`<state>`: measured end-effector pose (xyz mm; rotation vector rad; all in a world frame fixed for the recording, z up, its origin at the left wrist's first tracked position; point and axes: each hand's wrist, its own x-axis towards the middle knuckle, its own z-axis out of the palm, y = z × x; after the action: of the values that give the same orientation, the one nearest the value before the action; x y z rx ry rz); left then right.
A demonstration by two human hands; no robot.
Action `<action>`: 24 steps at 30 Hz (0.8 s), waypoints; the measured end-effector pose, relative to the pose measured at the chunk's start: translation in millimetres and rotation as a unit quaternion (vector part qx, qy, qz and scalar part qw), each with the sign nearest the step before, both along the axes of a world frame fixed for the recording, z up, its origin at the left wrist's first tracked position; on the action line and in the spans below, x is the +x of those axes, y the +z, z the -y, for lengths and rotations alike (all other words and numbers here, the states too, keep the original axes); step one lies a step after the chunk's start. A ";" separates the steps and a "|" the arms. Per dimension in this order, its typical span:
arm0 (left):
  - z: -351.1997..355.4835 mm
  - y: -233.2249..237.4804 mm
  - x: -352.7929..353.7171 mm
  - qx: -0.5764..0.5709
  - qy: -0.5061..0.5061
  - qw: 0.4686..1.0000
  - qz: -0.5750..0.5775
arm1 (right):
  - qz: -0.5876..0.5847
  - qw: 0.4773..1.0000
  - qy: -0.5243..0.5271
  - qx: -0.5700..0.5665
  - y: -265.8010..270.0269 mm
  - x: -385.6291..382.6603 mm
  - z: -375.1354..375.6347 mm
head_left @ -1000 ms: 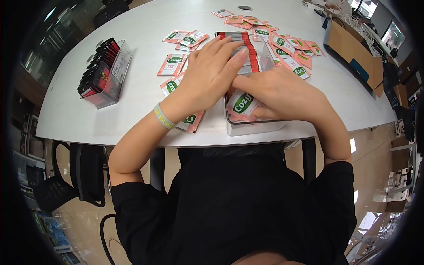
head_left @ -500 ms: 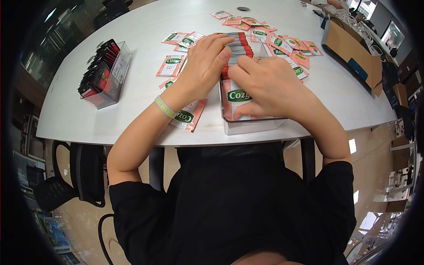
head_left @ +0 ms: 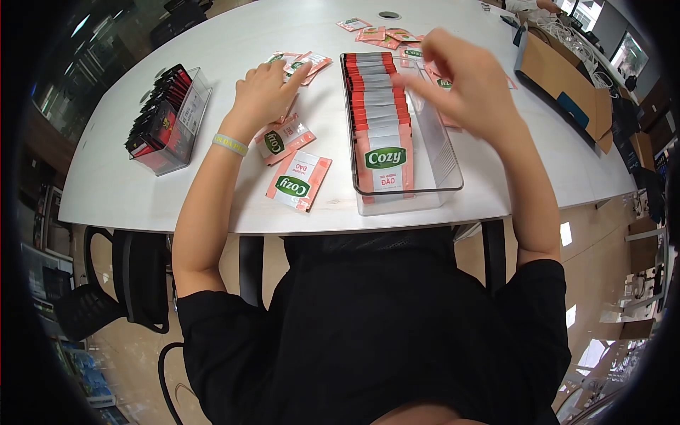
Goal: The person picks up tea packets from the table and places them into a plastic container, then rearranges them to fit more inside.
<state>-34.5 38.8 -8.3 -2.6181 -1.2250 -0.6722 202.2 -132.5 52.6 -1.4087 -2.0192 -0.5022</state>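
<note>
A clear plastic bin (head_left: 445, 185) stands near the table's front edge, a row of upright Cozy tea sachets (head_left: 384, 157) filling its left side. The right side of the bin holds no sachets. My left hand (head_left: 261, 95), fingers apart, is over loose pink sachets left of the bin. Below that hand lie a tilted sachet (head_left: 285, 139) and another flat sachet (head_left: 300, 181). My right hand (head_left: 464, 88), slightly blurred, is raised over the bin's right rim with thumb and fingers apart. Behind it are more loose sachets (head_left: 404, 37), partly hidden by the hand.
A second clear bin (head_left: 185, 134) packed with black and red sachets stands at the left on the white table (head_left: 234, 42). An open cardboard box (head_left: 567, 85) and white cables (head_left: 567, 39) are at the right. An office chair (head_left: 134, 276) is below left.
Both hands have come away from the bin of sachets. My left hand moved left over the loose sachets; my right hand rose up and to the right, uncovering the row.
</note>
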 end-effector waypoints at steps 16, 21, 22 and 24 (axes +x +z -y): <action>-1.6 -5.2 2.2 -0.185 0.066 0.969 -0.149 | 0.068 0.964 -0.169 -0.193 -65.7 91.2 -75.2; -7.7 -14.7 -1.2 -0.161 0.042 0.979 -0.116 | 0.071 0.976 -0.159 -0.131 -79.8 93.0 -81.9; -6.5 -13.5 -0.6 -0.162 0.044 0.979 -0.120 | 0.068 0.981 -0.143 -0.111 -80.8 94.4 -81.7; -3.6 -9.9 1.5 -0.167 0.055 0.975 -0.138 | 0.082 0.975 -0.161 -0.131 -78.8 95.8 -83.2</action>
<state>-32.9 42.3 -18.2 -2.7517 -1.4852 -0.0774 298.0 -49.3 -26.3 -1.9311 -2.0511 -0.5174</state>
